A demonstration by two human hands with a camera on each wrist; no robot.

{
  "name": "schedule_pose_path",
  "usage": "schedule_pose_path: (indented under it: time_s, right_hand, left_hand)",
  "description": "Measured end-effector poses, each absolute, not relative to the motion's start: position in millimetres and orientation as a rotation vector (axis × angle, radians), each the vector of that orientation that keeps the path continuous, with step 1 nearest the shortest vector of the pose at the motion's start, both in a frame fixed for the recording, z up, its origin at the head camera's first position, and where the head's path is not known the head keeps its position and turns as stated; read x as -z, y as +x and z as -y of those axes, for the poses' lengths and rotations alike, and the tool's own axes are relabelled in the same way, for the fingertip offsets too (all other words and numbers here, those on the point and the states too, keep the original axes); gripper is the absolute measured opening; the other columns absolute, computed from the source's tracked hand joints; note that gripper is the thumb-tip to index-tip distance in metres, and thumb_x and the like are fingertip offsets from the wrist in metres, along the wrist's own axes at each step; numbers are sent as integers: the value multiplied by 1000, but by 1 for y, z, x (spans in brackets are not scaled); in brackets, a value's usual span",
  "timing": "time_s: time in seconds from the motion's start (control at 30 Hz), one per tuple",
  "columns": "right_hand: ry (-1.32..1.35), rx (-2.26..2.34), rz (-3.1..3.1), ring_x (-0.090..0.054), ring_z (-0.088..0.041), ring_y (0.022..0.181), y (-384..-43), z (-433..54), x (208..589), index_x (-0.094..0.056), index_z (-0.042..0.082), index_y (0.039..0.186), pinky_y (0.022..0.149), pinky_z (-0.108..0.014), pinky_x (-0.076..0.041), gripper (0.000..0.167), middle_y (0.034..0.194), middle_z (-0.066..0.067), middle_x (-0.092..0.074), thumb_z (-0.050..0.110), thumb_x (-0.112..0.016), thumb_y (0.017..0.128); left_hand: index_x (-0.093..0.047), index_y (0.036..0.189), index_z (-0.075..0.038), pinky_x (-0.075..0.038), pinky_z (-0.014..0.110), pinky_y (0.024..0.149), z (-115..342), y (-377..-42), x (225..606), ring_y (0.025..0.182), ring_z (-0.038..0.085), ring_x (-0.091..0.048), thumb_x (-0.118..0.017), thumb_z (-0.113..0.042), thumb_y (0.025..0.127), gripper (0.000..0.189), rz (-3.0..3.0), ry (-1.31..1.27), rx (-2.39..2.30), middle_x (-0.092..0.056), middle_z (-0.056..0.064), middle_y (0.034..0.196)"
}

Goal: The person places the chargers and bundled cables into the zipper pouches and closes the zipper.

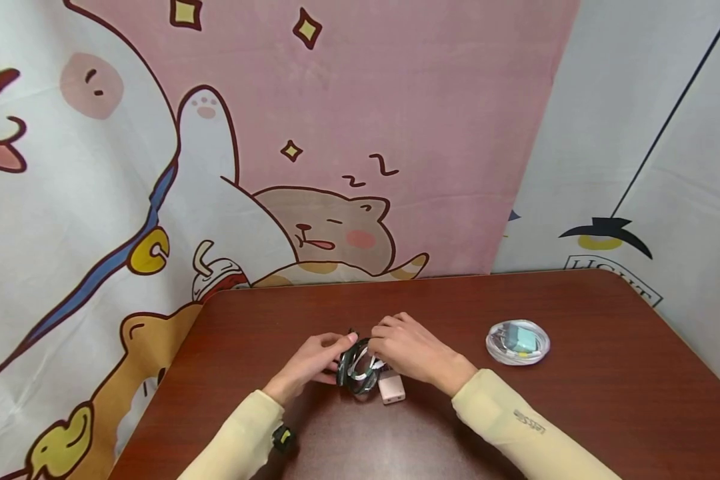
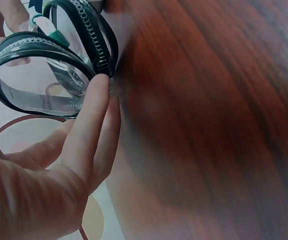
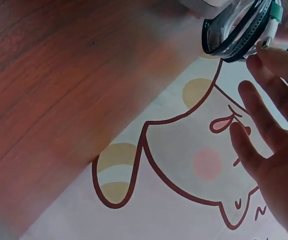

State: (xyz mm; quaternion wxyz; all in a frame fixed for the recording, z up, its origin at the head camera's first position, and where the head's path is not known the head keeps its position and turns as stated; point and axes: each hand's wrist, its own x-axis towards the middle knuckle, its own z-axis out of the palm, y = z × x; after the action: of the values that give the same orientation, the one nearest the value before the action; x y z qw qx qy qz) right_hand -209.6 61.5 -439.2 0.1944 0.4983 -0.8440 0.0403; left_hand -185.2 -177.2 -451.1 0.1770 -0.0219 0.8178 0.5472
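A clear plastic pouch with black zipper edging [image 1: 344, 375] stands unzipped near the middle of the table. My left hand [image 1: 312, 363] holds its left side, thumb above and fingers against the outer edge. In the left wrist view two fingertips press on the zipper edge [image 2: 101, 62]. Over the pouch opening, my right hand [image 1: 414, 350] pinches a white cable end with a green band [image 3: 274, 22] between thumb and index finger; the other fingers spread loosely. A white charger block [image 1: 391, 388] sits beside the pouch, under the right hand.
A coiled white cable in a clear wrap with a pale blue block [image 1: 519, 340] lies to the right on the brown table [image 1: 576, 400]. A small black and yellow object [image 1: 283, 437] shows by my left sleeve. A cartoon-printed cloth [image 1: 432, 133] hangs behind the table.
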Motion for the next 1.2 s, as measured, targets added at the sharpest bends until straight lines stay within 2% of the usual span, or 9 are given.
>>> schedule_pose_path:
  time_s: [0.13, 0.3, 0.5, 0.7, 0.8, 0.97, 1.2]
  right_hand:
    - [1397, -171, 2420, -63, -16, 91, -209, -62, 442, -76, 24, 92, 78, -36, -50, 5, 85, 10, -65, 19, -78, 92]
    - [1386, -337, 2513, -64, -14, 91, -208, -69, 450, -80, 20, 102, 76, -36, -51, 14, 91, 9, -68, 13, -74, 91]
    - [1322, -485, 2630, -63, -13, 98, -203, -79, 454, -75, 17, 117, 79, -38, -49, 27, 104, 7, -71, 24, -76, 91]
    - [1287, -447, 2565, -62, -15, 96, -200, -87, 461, -70, 19, 100, 82, -42, -50, 24, 95, 7, -67, 29, -83, 84]
    - [1297, -413, 2511, -63, -15, 96, -200, -87, 464, -70, 20, 95, 82, -42, -51, 18, 93, 8, -65, 28, -83, 85]
    - [1304, -412, 2471, -64, -15, 95, -200, -85, 466, -71, 21, 94, 83, -41, -52, 11, 92, 9, -65, 24, -81, 90]
    - [1287, -428, 2437, -64, -14, 93, -201, -79, 466, -70, 20, 97, 82, -39, -51, 11, 93, 9, -67, 23, -79, 92]
  left_hand:
    - [-57, 140, 1, -63, 43, 71, 177, -185, 452, 87, 23, -70, -66, -64, 93, 80, -2299, -73, -1559, -68, 13, 104]
    - [-54, 142, 3, -63, 42, 70, 179, -185, 453, 87, 23, -71, -65, -65, 93, 84, -2276, -77, -1590, -67, 15, 105]
    - [-55, 141, 2, -63, 43, 71, 181, -184, 452, 86, 24, -70, -66, -65, 93, 83, -2288, -84, -1586, -66, 15, 105]
    - [-57, 139, 1, -63, 43, 71, 179, -183, 451, 86, 24, -70, -67, -64, 93, 80, -2308, -86, -1577, -67, 14, 103]
    - [-57, 139, 1, -63, 43, 71, 178, -183, 451, 86, 24, -70, -67, -63, 93, 79, -2313, -91, -1573, -67, 14, 103]
    - [-57, 139, 1, -63, 43, 71, 177, -183, 450, 86, 24, -70, -67, -63, 93, 79, -2313, -91, -1570, -67, 14, 103]
    - [-58, 138, 0, -63, 43, 71, 177, -184, 449, 86, 23, -69, -68, -63, 92, 79, -2325, -74, -1552, -66, 14, 104]
